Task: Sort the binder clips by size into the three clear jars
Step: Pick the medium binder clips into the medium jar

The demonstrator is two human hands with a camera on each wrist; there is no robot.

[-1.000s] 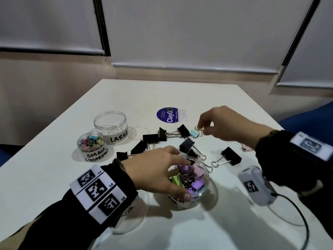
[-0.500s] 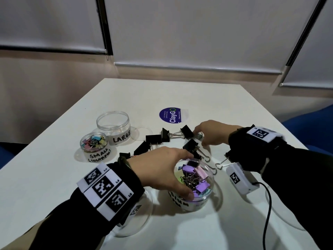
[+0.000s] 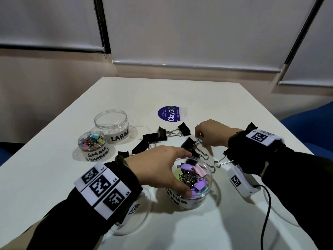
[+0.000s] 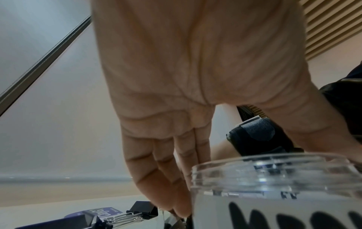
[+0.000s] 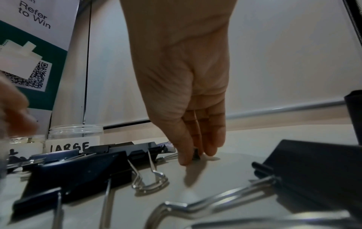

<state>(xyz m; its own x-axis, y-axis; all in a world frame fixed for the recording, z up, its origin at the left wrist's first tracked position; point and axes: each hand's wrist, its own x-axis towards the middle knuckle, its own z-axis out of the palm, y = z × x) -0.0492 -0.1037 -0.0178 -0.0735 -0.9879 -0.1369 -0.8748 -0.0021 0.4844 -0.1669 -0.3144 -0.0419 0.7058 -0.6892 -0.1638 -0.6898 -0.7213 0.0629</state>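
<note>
Lowering right hand (image 3: 212, 133), pinching teal clip (image 3: 199, 140)

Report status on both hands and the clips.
Left hand grips medium jar rim. Right hand pinches small teal clip on table. Large jar empty; black clips unsorted, crowding the pick.

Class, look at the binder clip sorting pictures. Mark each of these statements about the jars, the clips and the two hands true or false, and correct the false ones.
1. The jar marked LARGE holds black clips. False: it holds none.
2. The left hand grips the nearest jar at its rim. True.
3. The jar marked SMALL holds coloured clips. True.
4. The right hand rests flat on the ClayGo sticker. False: its fingertips pinch a small pale blue clip by the black clips.
</note>
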